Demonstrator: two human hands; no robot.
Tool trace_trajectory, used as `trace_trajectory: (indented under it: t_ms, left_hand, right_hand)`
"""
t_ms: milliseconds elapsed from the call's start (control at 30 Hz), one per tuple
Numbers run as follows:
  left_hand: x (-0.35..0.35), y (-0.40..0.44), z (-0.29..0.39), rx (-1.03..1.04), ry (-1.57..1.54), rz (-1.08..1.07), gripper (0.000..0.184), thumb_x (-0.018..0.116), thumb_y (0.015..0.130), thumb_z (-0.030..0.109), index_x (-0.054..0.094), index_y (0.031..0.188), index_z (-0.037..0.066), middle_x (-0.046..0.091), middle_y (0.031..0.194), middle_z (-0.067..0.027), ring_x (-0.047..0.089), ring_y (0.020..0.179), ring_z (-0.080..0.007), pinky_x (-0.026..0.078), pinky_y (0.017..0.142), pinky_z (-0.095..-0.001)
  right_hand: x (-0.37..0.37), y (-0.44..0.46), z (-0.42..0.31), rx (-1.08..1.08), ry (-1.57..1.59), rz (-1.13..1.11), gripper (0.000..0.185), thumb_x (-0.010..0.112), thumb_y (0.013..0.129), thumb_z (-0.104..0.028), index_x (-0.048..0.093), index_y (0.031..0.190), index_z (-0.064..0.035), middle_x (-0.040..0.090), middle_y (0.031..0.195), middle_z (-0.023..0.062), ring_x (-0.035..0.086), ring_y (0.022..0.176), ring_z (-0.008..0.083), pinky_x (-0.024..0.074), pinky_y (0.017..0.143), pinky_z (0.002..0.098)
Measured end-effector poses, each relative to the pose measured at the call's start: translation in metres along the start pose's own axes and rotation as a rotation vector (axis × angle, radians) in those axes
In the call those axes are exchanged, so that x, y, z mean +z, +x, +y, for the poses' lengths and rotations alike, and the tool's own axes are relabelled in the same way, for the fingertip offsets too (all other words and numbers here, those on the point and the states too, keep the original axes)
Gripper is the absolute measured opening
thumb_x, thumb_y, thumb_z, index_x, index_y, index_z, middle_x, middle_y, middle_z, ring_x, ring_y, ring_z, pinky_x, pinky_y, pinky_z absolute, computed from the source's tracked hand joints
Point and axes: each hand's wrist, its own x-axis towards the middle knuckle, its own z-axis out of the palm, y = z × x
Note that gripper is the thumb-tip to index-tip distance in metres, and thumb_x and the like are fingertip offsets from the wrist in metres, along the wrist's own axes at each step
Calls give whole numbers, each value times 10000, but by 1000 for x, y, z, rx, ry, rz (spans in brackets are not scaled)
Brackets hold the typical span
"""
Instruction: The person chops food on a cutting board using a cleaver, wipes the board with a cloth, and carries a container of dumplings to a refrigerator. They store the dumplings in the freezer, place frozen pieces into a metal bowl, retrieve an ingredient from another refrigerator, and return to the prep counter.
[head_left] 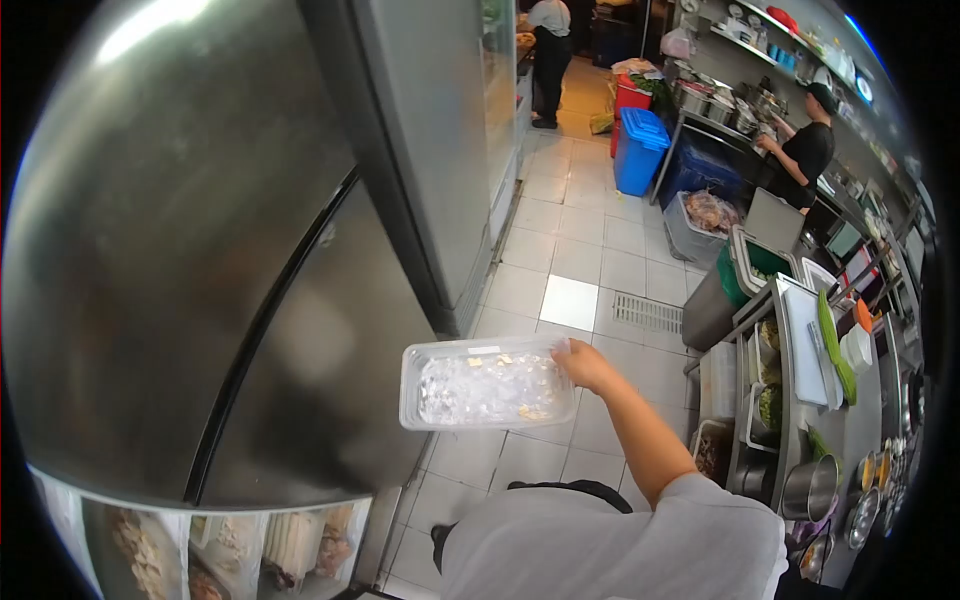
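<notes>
My right hand grips the right end of a clear rectangular plastic container, holding it out over the floor in front of my body. A few pale yellow scraps and a crinkled, shiny clear layer lie in its bottom. The container is close to the stainless-steel refrigerator door on my left; whether they touch I cannot tell. Below that steel front, at the lower left, white-edged clear bins hold light-coloured food pieces. My left hand is out of view.
A steel worktable with a cutting board, long green vegetables and a metal pot stands on the right. Farther along are a green-lined bin, a blue bin and a floor drain. Two other people work farther away.
</notes>
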Motion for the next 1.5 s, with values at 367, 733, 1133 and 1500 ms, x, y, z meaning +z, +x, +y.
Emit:
trace_trajectory:
  t_ms: [367,733,1133,1500]
  left_hand:
    - [127,60,105,-20,208,-76,345,606,1028,324,597,1279,87,651,1009,-84,635,909,-217,523,809,-391]
    - [296,186,289,12,494,-126,287,604,1030,293,600,1224,80,653,885,-74,647,786,-188,538,711,-363]
    - [921,135,699,556,537,-862,429,643,1033,414,593,1341,120,680,1080,-36,624,833,-159,517,659,-314]
    - [1117,133,821,214,255,-760,339,685,1000,357,572,1275,196,677,1124,-13,637,864,-184,504,650,-303]
  right_hand:
    - [-54,114,40,94,187,127,397,597,1054,-330,654,1304,-28,726,1056,120,691,851,223,596,728,395]
    - [-180,281,-4,313,211,226,401,595,1054,-343,649,1313,-42,745,1059,144,749,959,265,619,726,393]
    - [-344,441,84,443,479,713,371,598,1052,-285,679,1286,-8,758,1074,105,720,1011,201,568,864,377]
    - [-570,749,3,238,52,348,414,591,1031,-380,687,1291,-72,751,1164,199,714,1073,372,549,951,435]
